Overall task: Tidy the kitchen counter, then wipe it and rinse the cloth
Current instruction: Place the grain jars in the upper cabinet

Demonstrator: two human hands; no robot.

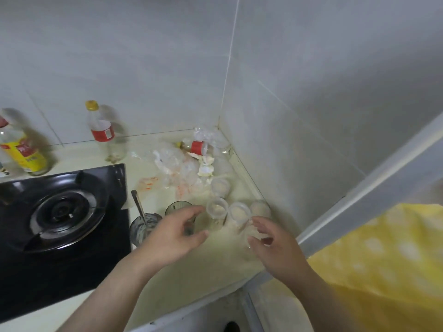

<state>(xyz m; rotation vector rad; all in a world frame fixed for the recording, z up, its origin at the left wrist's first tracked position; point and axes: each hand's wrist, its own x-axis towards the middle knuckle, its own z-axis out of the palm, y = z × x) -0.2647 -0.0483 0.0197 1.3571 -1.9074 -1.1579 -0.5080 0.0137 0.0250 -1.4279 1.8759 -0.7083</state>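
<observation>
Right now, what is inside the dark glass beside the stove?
A spoon leans inside the dark glass, with whitish smears on its wall. The left hand hides part of it.

Right of the stove (64, 209), itself cut by the left edge, the left hand (177, 233) hides the lower part of a dark glass (178, 208); whether its fingers (191, 210) grip it is unclear. Farther right of the stove, the right hand (271, 245) is blurred at a clear cup (249, 232). Behind the stove, the yellow-labelled bottle (24, 149) has unreadable print.

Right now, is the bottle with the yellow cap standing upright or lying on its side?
Upright. The bottle stands on its base on the counter, with its yellow cap on top.
</observation>
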